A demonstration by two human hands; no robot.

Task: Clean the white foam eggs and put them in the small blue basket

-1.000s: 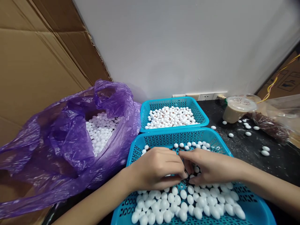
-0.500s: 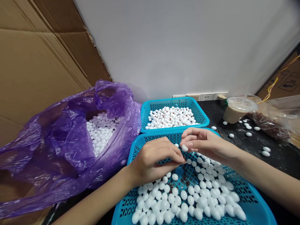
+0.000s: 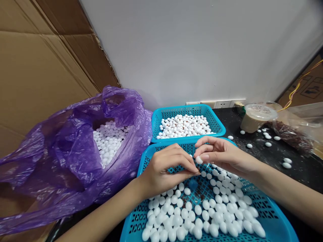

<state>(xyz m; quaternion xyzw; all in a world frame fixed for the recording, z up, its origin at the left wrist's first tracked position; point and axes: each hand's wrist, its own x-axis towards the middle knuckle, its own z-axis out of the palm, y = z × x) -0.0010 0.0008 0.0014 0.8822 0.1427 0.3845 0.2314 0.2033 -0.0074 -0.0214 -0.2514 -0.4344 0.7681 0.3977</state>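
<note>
My right hand (image 3: 220,154) pinches a small white egg-shaped piece (image 3: 199,160) between thumb and fingertips. My left hand (image 3: 170,171) is closed just left of and below it, thumb and forefinger pressed together; a trace of reddish brown shows at their tips, too small to name. Both hands hover over the near blue plastic basket (image 3: 280,215). Many loose white egg-shaped pieces (image 3: 176,220) lie in that basket, with dark reddish-brown crumbs (image 3: 199,195) on its bare mesh floor.
Behind stands a smaller blue basket (image 3: 219,126) of similar white pieces. A purple plastic bag (image 3: 75,141) with more of them lies at left. On the black table (image 3: 267,164) at right are stray pieces, a lidded cup (image 3: 254,121) and a clear bag of brown bits (image 3: 294,136).
Both hands stay almost in place, with only slight finger shifts. The white piece remains in my right hand. One loose white piece below my left hand has moved slightly.
</note>
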